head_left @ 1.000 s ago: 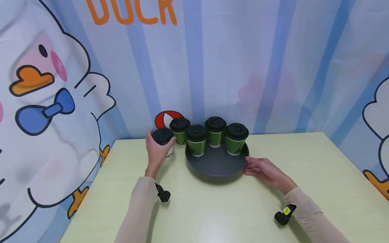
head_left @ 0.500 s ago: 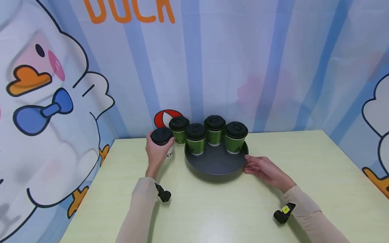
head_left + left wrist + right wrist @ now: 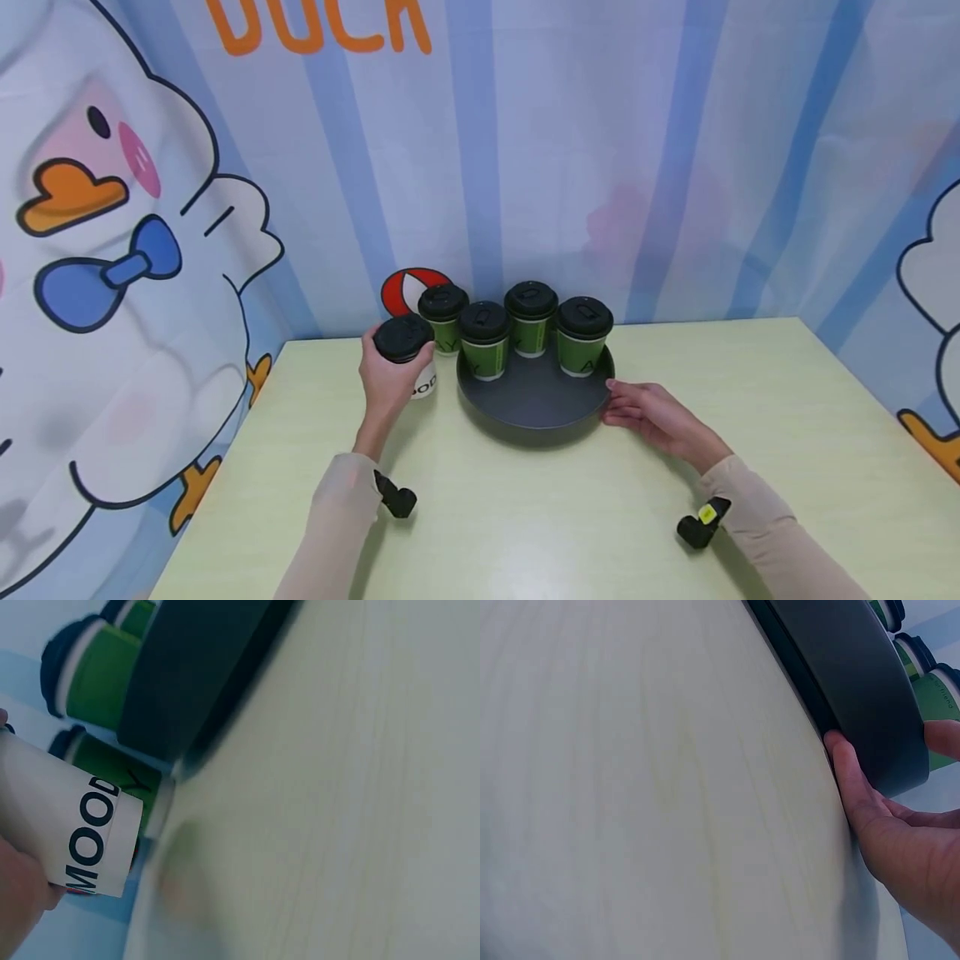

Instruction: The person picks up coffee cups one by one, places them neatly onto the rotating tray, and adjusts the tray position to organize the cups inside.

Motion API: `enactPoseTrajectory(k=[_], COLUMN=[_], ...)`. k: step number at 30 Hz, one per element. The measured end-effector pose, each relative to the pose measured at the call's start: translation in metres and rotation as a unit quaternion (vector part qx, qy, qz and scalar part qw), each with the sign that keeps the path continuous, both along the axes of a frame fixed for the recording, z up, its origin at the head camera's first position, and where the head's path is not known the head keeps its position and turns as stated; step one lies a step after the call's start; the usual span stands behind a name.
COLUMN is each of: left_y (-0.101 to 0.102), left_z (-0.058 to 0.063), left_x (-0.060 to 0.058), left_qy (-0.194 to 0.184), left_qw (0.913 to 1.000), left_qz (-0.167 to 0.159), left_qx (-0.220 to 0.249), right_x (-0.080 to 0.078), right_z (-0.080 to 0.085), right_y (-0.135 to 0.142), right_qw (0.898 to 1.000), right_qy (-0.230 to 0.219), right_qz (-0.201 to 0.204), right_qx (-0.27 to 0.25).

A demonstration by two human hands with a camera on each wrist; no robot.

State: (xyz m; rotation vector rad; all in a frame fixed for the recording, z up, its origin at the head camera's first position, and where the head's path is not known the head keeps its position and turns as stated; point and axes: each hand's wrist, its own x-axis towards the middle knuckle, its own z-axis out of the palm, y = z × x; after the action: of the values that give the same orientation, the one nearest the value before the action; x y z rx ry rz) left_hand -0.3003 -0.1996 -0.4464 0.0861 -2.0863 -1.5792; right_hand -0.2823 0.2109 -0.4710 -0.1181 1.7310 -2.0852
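My left hand (image 3: pixel 388 379) grips a white paper cup (image 3: pixel 425 384) by its upper part, under the black lid (image 3: pixel 403 337). Dark "MOOD" lettering runs across the white cup (image 3: pixel 90 825) in the left wrist view, where its base shows a gap from the tabletop. On the far side of the table sits a round dark grey tray (image 3: pixel 536 408). My right hand (image 3: pixel 660 423) holds that tray's right edge, thumb at the rim and fingers (image 3: pixel 847 769) low against its underside. Several green cups with black lids stand near; three, including a front-left cup (image 3: pixel 485 357), are on the tray.
Another green cup (image 3: pixel 446 335) stands on the table left of the tray, just behind the white one. A printed duck curtain (image 3: pixel 547 150) hangs along the table's back edge. The pale tabletop (image 3: pixel 517 517) stretches toward me.
My left hand has shifted the white cup slightly to the right and more of its lettering shows. The right hand stays on the tray's edge.
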Motion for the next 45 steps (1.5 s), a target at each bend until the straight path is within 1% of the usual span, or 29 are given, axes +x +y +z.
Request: enactPoseTrajectory(k=[5,9,13,17,23,30,36,45], left_y=[0.017,0.034,0.053,0.073,0.099,0.118,0.126,0.133], left_z=[0.02,0.033,0.042,0.044,0.038,0.028,0.016,-0.002], left_x=[0.016,0.026,0.033,0.037,0.04,0.043,0.044,0.045], left_qy=[0.012,0.025,0.043,0.061,0.072,0.068,0.053,0.035], left_qw=[0.9996,0.9983,0.9966,0.9956,0.9954,0.9963,0.9975,0.9981], left_qz=[-0.026,-0.049,-0.068,-0.071,-0.063,-0.053,-0.046,-0.048], left_qx=[0.009,0.017,0.016,0.003,0.001,-0.006,-0.011,-0.018], right_x=[0.0,0.001,0.001,0.0,0.0,0.001,0.002,0.003], right_z=[0.002,0.002,0.002,0.001,0.0,0.0,0.001,0.001], right_y=[0.002,0.002,0.002,0.001,0.0,0.001,0.001,0.001], right_qw=[1.0,1.0,1.0,1.0,1.0,1.0,1.0,1.0], right_qy=[0.009,0.009,0.008,0.007,0.004,0.003,0.005,0.008], right_qz=[0.004,0.007,0.009,0.009,0.004,0.003,0.006,0.01], right_qx=[-0.004,-0.008,-0.013,-0.015,-0.015,-0.011,-0.004,-0.005])
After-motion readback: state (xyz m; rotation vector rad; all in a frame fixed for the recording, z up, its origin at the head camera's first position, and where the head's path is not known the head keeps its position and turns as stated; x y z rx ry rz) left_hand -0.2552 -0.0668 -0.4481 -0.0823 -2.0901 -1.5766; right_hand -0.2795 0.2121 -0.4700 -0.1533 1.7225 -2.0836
